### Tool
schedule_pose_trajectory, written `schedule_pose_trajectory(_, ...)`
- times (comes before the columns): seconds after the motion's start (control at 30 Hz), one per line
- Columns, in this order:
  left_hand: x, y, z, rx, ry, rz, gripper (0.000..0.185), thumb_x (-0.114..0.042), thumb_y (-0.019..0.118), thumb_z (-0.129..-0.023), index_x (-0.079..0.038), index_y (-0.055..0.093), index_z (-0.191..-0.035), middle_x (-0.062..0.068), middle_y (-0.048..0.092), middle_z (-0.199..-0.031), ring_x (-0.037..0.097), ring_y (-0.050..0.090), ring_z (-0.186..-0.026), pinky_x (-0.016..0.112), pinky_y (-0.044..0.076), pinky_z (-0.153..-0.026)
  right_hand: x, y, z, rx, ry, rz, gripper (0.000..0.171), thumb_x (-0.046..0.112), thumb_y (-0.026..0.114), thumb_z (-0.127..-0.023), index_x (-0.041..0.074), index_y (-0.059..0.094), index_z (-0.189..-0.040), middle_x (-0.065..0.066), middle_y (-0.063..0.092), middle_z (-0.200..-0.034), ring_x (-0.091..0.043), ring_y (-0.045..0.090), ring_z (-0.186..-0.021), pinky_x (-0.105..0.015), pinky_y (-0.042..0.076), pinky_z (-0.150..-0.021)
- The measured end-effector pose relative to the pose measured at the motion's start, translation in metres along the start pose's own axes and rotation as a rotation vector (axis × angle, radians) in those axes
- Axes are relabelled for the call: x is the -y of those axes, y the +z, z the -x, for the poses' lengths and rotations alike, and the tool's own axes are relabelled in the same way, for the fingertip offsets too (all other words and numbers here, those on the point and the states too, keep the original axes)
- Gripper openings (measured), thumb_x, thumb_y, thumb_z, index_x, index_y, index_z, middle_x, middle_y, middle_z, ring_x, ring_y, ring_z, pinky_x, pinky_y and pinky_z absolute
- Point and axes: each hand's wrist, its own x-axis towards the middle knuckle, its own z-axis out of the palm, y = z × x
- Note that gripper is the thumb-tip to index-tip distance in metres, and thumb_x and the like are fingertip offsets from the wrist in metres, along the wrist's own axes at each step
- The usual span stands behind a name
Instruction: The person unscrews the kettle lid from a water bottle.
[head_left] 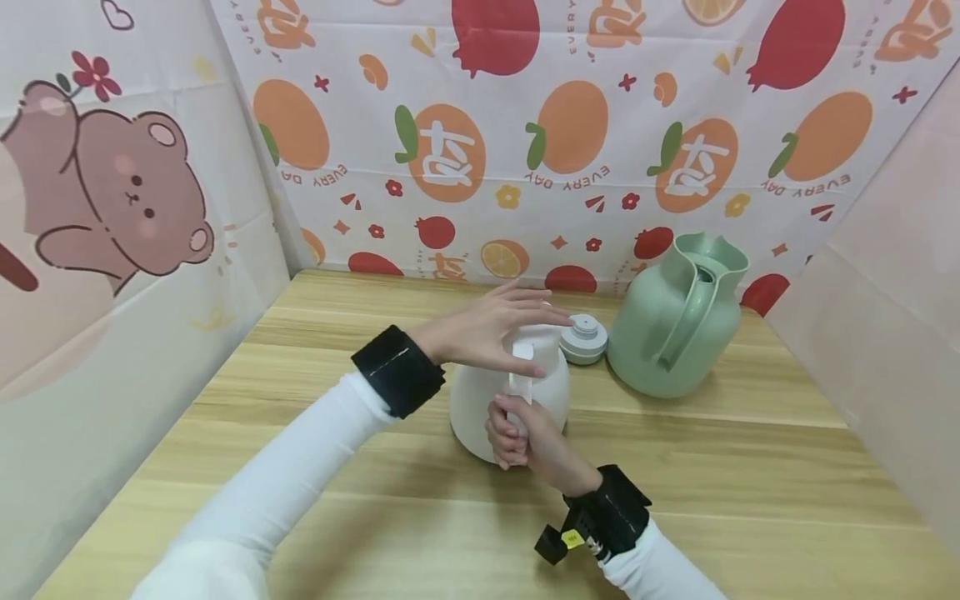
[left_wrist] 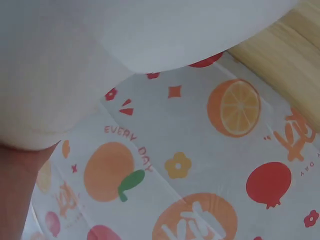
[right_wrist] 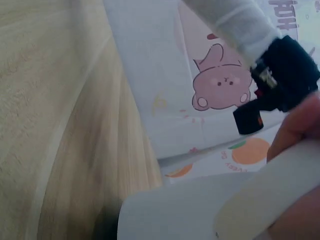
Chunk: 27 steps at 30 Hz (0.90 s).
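A white jug (head_left: 472, 400) stands mid-table. My left hand (head_left: 495, 329) lies over its top with fingers stretched out and the thumb against the upper front, hiding the jug's mouth. My right hand (head_left: 525, 437) grips the jug's white handle (head_left: 521, 379) low down, fingers curled round it. The left wrist view is filled by the jug's white body (left_wrist: 100, 40), with a bit of hand (left_wrist: 15, 190) at the lower left. In the right wrist view, the handle (right_wrist: 270, 200) runs past a finger (right_wrist: 300, 125).
A mint-green jug (head_left: 678, 321) stands open-topped at the back right, and a round grey-white stopper (head_left: 583, 339) sits between the two jugs. Printed fruit cloth (head_left: 525, 167) walls the wooden table (head_left: 300, 500) at the back and on both sides.
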Motion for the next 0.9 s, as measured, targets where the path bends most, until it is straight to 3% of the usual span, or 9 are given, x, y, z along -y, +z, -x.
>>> schedule_pose_trajectory(0.13,0.003,0.007,-0.002,0.009,0.008,-0.083,0.059,-0.048,0.057,-0.082,-0.016,0.053,-0.131,-0.001,0.048,-0.133,0.024,0.027,-0.131,0.044,0.013,-0.106,-0.003,0.005,-0.001,-0.028,-0.008,-0.039,0.044,0.023,0.030,-0.098,0.016,0.028,-0.055,0.007,0.025,-0.046,-0.009,0.020,-0.037,-0.024,0.020,-0.038)
schedule_pose_trajectory(0.27,0.004,0.013,-0.005,-0.034,0.028,-0.173,0.053,-0.049,0.054,-0.083,-0.018,0.057,-0.126,-0.002,0.051,-0.130,0.023,0.035,-0.126,0.042,0.023,-0.104,-0.004,0.010,-0.001,-0.136,-0.028,-0.052,0.044,0.022,0.032,-0.097,0.014,0.026,-0.054,0.007,0.023,-0.044,-0.008,0.018,-0.037,-0.031,0.009,-0.038)
schedule_pose_trajectory(0.57,0.000,0.014,-0.007,-0.041,-0.043,-0.195,0.049,-0.047,0.053,-0.081,-0.019,0.059,-0.121,-0.002,0.051,-0.128,0.024,0.036,-0.125,0.045,0.027,-0.100,-0.007,0.024,-0.002,-0.455,-0.064,0.005,0.046,0.024,0.043,-0.094,0.008,0.024,-0.055,0.004,0.023,-0.046,-0.008,0.020,-0.038,-0.029,0.012,-0.039)
schedule_pose_trajectory(0.9,-0.015,0.013,-0.010,-0.006,-0.213,-0.207,0.050,-0.049,0.054,-0.081,-0.024,0.056,-0.124,-0.004,0.051,-0.129,0.019,0.035,-0.123,0.043,0.027,-0.099,-0.007,0.032,-0.003,-0.579,-0.074,0.026,0.044,0.022,0.047,-0.091,0.007,0.027,-0.056,0.002,0.025,-0.047,-0.008,0.021,-0.038,-0.024,0.016,-0.038)
